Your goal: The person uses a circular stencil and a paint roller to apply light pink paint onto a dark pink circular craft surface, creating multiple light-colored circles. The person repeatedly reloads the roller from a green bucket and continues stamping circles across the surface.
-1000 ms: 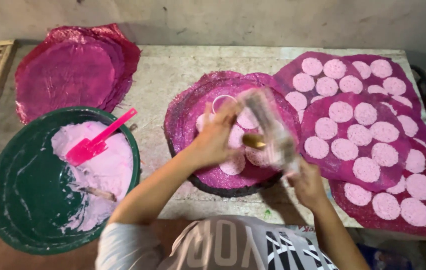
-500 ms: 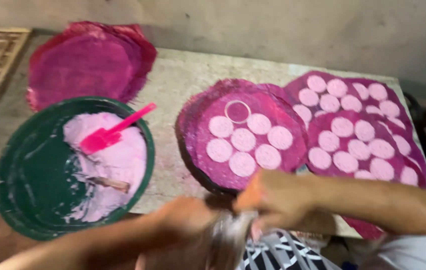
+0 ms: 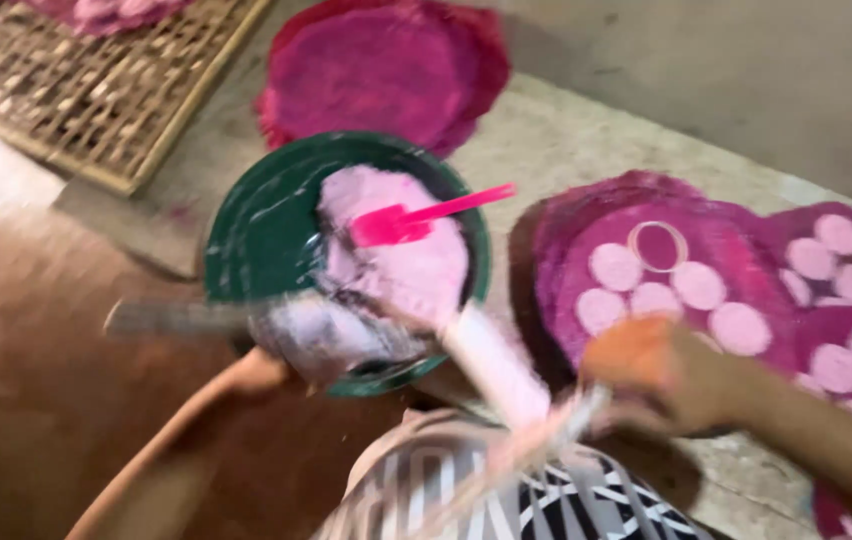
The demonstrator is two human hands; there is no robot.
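**Desk:** What does the frame show, and how far along is the work?

**Photographer:** A person stands over a green bowl [image 3: 256, 230] of pale pink batter. The right hand [image 3: 656, 375] is curled, apparently around the twisted tail of a soft piping bag [image 3: 491, 365] whose fat end lies at the bowl's near rim. The left hand [image 3: 261, 372] is at that same rim, beside a grey streak that may be a handle. Motion blur hides its fingers, so I cannot tell whether they are spread or closed on anything.

**Desk:** What is done and what is left?

**Photographer:** The nearest magenta mat [image 3: 566, 230] carries a handful of piped discs [image 3: 616, 266] and a thin metal ring [image 3: 658, 245] lying empty, so I judge it only partly filled. The mat to its right [image 3: 796, 225] is crowded with discs. A stack of bare mats [image 3: 386, 70] waits beyond the bowl, and plenty of batter remains, so I would say the work is somewhere in the middle.

**Desk:** Materials and textures?

**Photographer:** The batter is thick, matte and mounded, with a bright pink spatula [image 3: 426, 215] resting in it. The discs are flat, round and chalky. The mats are round with frilled edges. There is a square woven cane tray [image 3: 96, 90] at upper left, all of it on a rough grey concrete slab [image 3: 546, 130]
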